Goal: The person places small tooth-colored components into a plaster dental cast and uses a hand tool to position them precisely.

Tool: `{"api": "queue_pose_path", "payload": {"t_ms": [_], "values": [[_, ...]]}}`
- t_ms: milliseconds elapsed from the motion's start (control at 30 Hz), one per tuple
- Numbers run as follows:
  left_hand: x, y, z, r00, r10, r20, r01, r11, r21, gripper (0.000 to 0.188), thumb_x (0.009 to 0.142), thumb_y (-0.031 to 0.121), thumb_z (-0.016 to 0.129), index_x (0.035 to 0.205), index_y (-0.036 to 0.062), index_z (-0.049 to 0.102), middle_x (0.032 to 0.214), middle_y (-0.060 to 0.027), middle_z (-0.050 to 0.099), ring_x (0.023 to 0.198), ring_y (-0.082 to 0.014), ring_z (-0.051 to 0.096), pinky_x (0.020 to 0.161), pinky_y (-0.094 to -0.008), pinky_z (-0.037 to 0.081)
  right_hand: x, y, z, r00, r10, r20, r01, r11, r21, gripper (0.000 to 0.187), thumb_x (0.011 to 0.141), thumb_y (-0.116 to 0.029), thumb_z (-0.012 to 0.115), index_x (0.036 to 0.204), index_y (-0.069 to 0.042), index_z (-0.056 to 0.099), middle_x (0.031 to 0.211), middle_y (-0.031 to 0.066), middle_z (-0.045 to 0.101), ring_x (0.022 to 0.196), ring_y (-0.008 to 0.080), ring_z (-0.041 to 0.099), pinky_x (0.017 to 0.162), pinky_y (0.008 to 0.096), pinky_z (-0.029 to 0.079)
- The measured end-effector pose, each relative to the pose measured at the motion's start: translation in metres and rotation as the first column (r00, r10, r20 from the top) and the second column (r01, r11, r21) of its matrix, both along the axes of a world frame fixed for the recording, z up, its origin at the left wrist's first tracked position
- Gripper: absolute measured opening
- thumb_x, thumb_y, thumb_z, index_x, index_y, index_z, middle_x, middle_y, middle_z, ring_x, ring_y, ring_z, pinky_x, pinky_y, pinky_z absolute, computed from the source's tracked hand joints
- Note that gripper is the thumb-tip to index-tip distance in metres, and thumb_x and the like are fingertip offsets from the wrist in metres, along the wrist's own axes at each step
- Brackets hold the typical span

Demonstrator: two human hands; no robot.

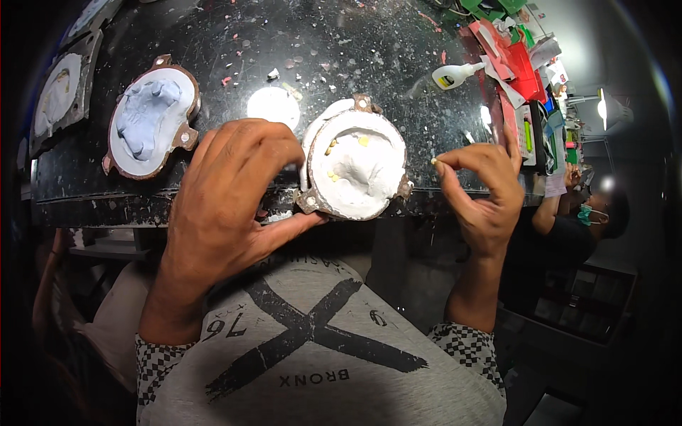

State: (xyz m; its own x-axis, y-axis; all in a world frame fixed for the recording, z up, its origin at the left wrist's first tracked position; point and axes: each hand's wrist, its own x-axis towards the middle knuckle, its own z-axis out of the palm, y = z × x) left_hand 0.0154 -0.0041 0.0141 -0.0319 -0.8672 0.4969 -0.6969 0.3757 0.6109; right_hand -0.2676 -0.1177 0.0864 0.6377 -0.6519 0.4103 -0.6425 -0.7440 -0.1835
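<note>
My left hand (220, 192) grips a dental flask half (366, 174) at the near edge of the bench, its thumb along the near side and its fingers curled at the left side. White plaster fills this round flask, with a hollowed mould in the middle. Several small yellowish teeth (332, 147) sit in the hollow. To the right of the flask, apart from it, my right hand (486, 188) pinches a tiny yellowish tooth (434, 162) between thumb and forefinger. Another flask half (177, 89), with a blue-grey cast set in white plaster, lies to the left of my left hand.
The black bench (334, 42) is scuffed and dotted with plaster crumbs. A white squeeze bottle (457, 75) lies at the far right. Beyond it are a red tray (524, 71) and assorted clutter. A third mould (60, 92) stands far left. Another person (568, 227) sits at the right.
</note>
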Motion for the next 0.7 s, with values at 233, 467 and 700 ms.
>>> {"api": "queue_pose_path", "payload": {"t_ms": [233,467,700], "values": [[0.007,0.000,0.000,0.995,-0.069,-0.078,0.069,0.998,-0.007,0.049,0.065,0.021,0.097,0.103,0.0065,0.069,0.105,-0.0082,0.070,0.100,-0.0281,0.066,0.089,-0.0411,0.049,0.059,-0.005,-0.002,0.991,0.131,0.038,-0.134,0.983,0.126,0.007,0.083,-0.012,0.083,0.088,-0.014,0.078,0.083,-0.0032,0.071,0.083,0.0142,0.068,0.121,0.0491,0.030],[0.007,-0.001,-0.002,0.985,-0.091,-0.145,0.091,0.996,-0.007,0.048,0.068,0.022,0.096,0.104,0.0074,0.070,0.107,-0.0072,0.071,0.100,-0.0266,0.066,0.089,-0.0400,0.050,0.072,-0.012,0.005,0.978,0.155,-0.139,-0.127,0.973,0.194,0.007,0.086,-0.016,0.082,0.089,-0.013,0.076,0.082,-0.0030,0.067,0.085,0.0152,0.066,0.121,0.0506,0.029],[0.006,-0.001,-0.002,0.985,-0.087,-0.149,0.086,0.996,-0.017,0.046,0.069,0.021,0.095,0.105,0.0071,0.070,0.107,-0.0076,0.071,0.101,-0.0272,0.066,0.090,-0.0402,0.050,0.081,-0.011,0.019,0.961,0.145,-0.235,-0.083,0.963,0.256,0.008,0.088,-0.017,0.081,0.089,-0.013,0.075,0.081,-0.0015,0.067,0.085,0.0167,0.067,0.119,0.0481,0.033]]}}
